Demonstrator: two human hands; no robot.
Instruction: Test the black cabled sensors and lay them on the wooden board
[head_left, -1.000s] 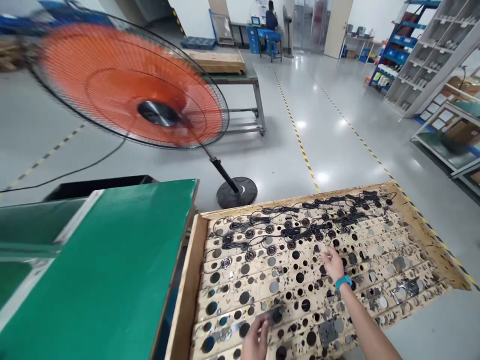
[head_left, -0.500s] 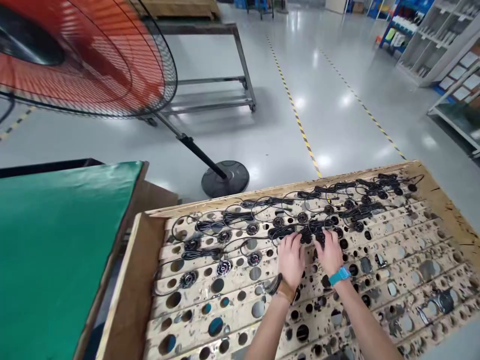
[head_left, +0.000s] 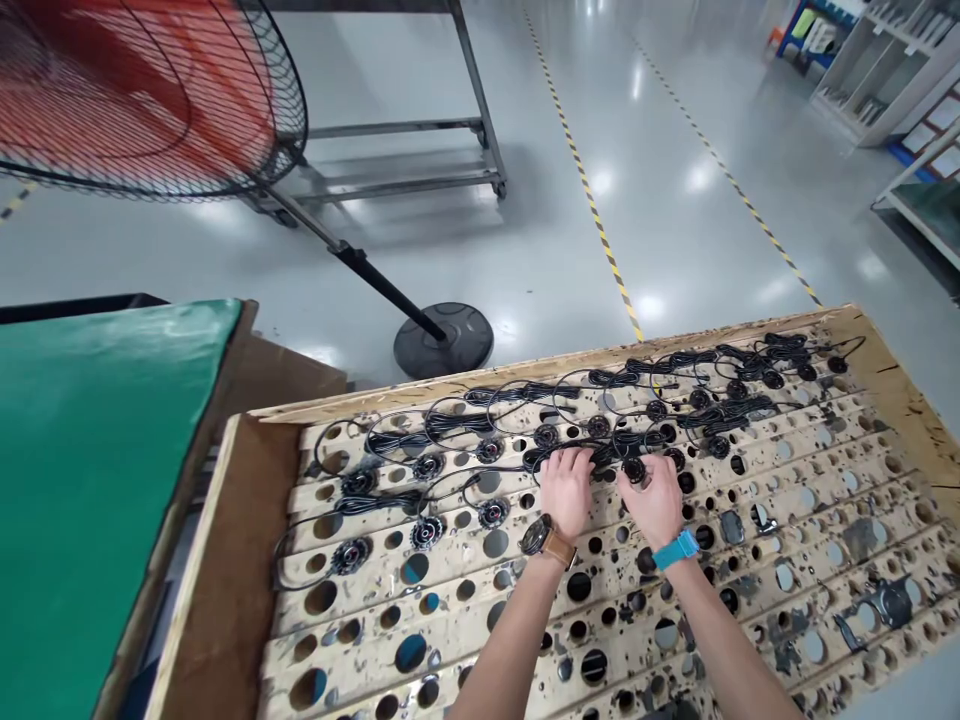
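My right hand (head_left: 654,502) pinches a small round black part (head_left: 634,469) between thumb and fingers, just above the perforated wooden board (head_left: 525,590). To its left, my left hand (head_left: 567,492) has its fingers curled over a coiled black cable bundle (head_left: 537,458); the fingertips are partly hidden. Similar round black parts with cables lie on the board in rows, among them a disc (head_left: 427,532) with a red centre and another disc (head_left: 350,555) near the left side. Tied cable coils (head_left: 450,422) run along the far edge.
A raised wooden rim (head_left: 420,388) borders the board. At the left stands a green-topped table (head_left: 97,430). A red fan (head_left: 150,90) on a round black base (head_left: 444,340) is beyond the rim. Behind it is a metal frame cart (head_left: 405,185).
My right hand now shows the round black part between its fingers, turned into view. My left hand has shifted slightly left over the cables. The camera view has tilted down a little.
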